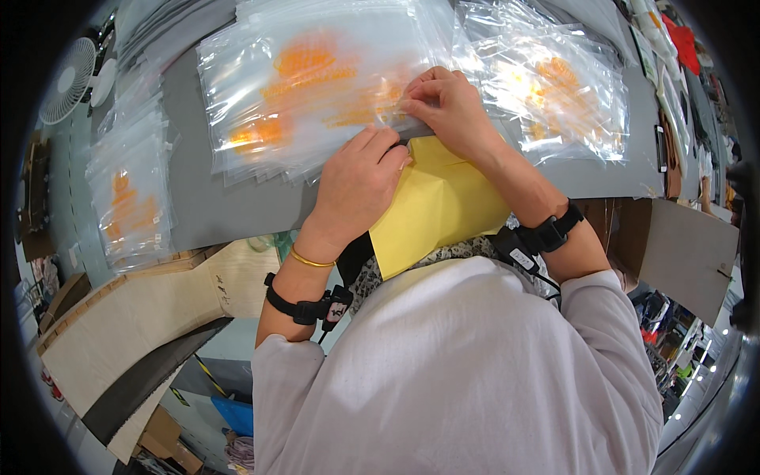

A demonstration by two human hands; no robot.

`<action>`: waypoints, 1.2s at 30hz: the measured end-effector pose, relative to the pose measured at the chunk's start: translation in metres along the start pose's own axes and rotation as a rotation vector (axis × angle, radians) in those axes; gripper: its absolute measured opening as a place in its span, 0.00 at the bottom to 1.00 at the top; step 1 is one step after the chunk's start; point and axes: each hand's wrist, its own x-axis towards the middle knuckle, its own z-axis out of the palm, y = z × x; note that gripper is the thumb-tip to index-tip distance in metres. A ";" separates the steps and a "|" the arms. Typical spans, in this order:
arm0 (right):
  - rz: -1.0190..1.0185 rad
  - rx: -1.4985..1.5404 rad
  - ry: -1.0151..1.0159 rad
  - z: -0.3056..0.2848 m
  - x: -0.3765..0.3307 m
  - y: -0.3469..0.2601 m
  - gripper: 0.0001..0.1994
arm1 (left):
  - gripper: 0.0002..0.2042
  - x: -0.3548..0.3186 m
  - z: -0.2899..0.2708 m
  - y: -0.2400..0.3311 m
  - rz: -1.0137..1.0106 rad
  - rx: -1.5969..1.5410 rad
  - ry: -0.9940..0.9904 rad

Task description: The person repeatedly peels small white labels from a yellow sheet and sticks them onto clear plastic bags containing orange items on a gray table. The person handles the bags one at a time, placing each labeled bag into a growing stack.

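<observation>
A stack of clear plastic bags [245, 87] with orange printing lies on the grey table in front of me. My left hand [360, 182] rests at the stack's near edge with its fingers curled and thumb drawn in; what it grips is hidden. Beside its thumb, a creased yellow sheet [443, 194] hangs over the table edge toward my lap. Over the stack's right part, my right hand [451, 111] is closed, thumb and forefinger pinched together. Whatever thin thing lies between those fingertips cannot be made out against the shiny plastic.
Another pile of printed clear bags [554, 95] lies to the right, and more bags [127, 198] hang at the table's left end. Grey sheets [170, 28] are stacked at the back left. A white fan [71, 79] stands far left; an open cardboard box [681, 249] is at the right.
</observation>
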 end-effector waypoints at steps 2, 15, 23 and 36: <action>0.013 0.019 -0.001 0.001 0.001 0.000 0.07 | 0.06 0.001 0.002 0.000 0.024 -0.012 0.027; -0.066 -0.033 -0.025 -0.005 -0.004 0.002 0.06 | 0.06 0.003 0.000 0.005 -0.011 0.036 0.051; -0.293 -0.650 0.089 -0.015 -0.005 -0.021 0.15 | 0.08 0.003 0.002 0.005 -0.001 0.097 -0.041; -0.335 -0.356 0.003 0.014 0.142 -0.021 0.12 | 0.05 -0.005 -0.006 0.005 -0.134 -0.157 0.052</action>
